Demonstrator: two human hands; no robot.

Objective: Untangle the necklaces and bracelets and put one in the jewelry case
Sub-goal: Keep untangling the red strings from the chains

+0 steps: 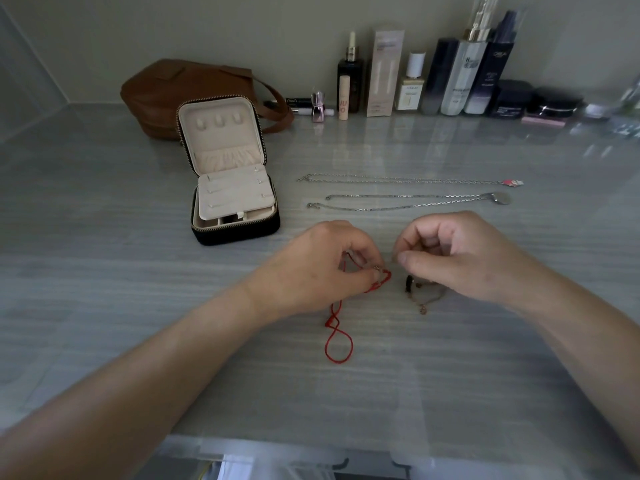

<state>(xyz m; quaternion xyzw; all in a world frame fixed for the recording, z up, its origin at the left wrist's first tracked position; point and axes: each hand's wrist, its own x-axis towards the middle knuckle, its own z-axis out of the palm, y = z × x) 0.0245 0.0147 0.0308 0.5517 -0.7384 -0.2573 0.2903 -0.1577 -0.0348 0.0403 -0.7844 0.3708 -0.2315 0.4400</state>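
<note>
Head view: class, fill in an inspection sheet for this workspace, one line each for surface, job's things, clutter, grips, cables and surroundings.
Surface: grey streaked counter, glossy.
Job's things: case open, lid upright; two silver chains laid out straight, apart; red cord and gold bracelet in front, between the hands.
Clutter: brown bag behind the case; row of bottles and jars along the wall.
Grips: left hand pinches the red cord; right hand pinches the bracelet, which hangs below it.
Cables: nothing seen.
Surroundings: plain wall behind; dim light.
</note>
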